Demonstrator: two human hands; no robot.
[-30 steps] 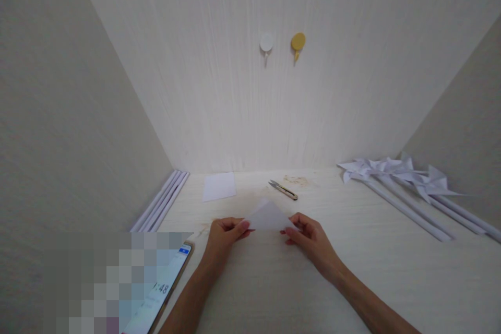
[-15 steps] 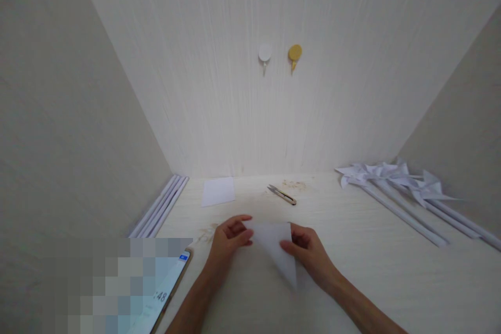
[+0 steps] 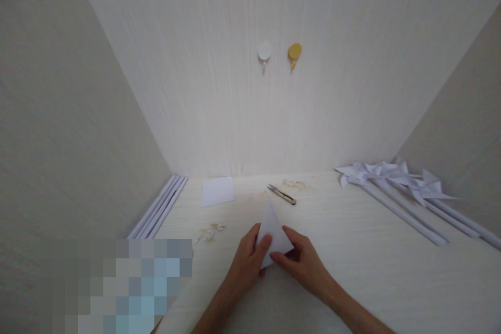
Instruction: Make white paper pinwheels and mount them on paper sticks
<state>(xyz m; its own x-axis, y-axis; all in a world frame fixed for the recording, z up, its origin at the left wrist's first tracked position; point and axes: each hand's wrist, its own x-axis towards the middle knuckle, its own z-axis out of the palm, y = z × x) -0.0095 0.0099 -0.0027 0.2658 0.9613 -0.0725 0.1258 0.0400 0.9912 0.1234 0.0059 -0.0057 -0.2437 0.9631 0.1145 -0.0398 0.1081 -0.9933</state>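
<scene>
A white paper folded into a triangle (image 3: 273,229) stands tilted just above the pale wooden desk (image 3: 352,261), its tip pointing away from me. My left hand (image 3: 248,263) pinches its lower left edge with thumb and fingers. My right hand (image 3: 301,258) pinches its lower right corner. The two hands sit close together at the desk's middle front. The lower part of the paper is hidden behind my fingers.
A white square sheet (image 3: 217,191) and small thread snips (image 3: 282,194) lie at the back. Rolled white paper sticks (image 3: 158,206) line the left wall. Several white paper pinwheels (image 3: 395,180) lie at the right. Two hooks (image 3: 264,52) hang on the back wall.
The paper has turned from a wide triangle held at both ends to a narrower one with its tip pointing away. Both hands came closer together and nearer to me.
</scene>
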